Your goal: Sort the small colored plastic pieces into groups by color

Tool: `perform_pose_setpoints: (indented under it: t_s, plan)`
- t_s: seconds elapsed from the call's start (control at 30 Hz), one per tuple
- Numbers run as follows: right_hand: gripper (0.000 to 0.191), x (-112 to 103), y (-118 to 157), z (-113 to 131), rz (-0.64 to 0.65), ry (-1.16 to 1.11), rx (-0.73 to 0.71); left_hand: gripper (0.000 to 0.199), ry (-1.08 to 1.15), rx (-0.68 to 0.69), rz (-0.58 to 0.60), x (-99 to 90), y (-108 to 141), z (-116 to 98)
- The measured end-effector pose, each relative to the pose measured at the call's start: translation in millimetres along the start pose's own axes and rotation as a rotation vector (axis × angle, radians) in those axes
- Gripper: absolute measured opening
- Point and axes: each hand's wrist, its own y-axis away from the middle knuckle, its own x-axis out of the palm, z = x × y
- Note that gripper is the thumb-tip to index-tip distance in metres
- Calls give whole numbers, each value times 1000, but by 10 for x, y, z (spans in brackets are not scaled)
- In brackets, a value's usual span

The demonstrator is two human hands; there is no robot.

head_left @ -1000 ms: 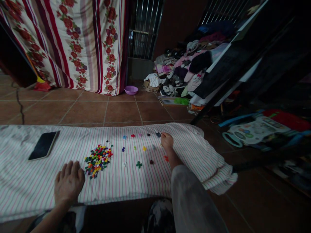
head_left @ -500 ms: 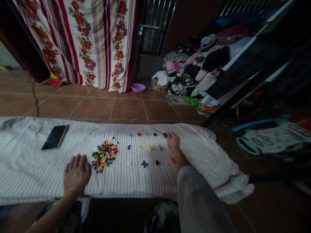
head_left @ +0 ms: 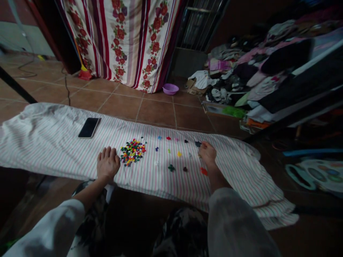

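Note:
My left hand (head_left: 108, 162) rests palm down on the striped cloth, fingers stretched out. Right beside its fingertips lies a heap of small multicoloured plastic pieces (head_left: 133, 151). At the right end of the spread-out groups, my right hand (head_left: 208, 152) has its fingers pinched together. Its fingertips are at a dark grey cluster (head_left: 198, 144); whatever lies between them is hidden. Little groups sorted by colour stand in rows between the hands, among them a red one (head_left: 168, 138), a yellow one (head_left: 179, 154), a dark green one (head_left: 171, 167) and an orange one (head_left: 204, 171).
A phone (head_left: 89, 127) lies on the striped cloth (head_left: 53, 142) to the left. Beyond the cloth are a purple basin (head_left: 170, 89), a floral curtain (head_left: 134, 43) and a pile of clothes (head_left: 235, 71). A toy panel (head_left: 318, 175) sits at far right.
The camera has swung left, so the whole scene sits farther right in view. Both hands stay at about the same spots on the cloth.

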Motion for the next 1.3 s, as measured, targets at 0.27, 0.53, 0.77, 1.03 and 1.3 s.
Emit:
perform_pose_setpoints:
  t_s: [0.27,0.53,0.77,1.03,1.3]
  plan:
    - [36,19,378,613,42,-150,-116,49,27,-15,38,-64,0,-16]
    - [33,275,990,1139,184,-248,-323,48,75,-23,9,-58,22,-7]
    - [28,540,1488,1513,357,-346,-442,46,52,6,-31,-20,25,22]
    - [28,707,1766,1854,469,-290,-493,47,94,13,-39,-8,26,33]
    - [30,724,1855,1973,498,-180,-459,48,103,10,-32,-66,30,13]
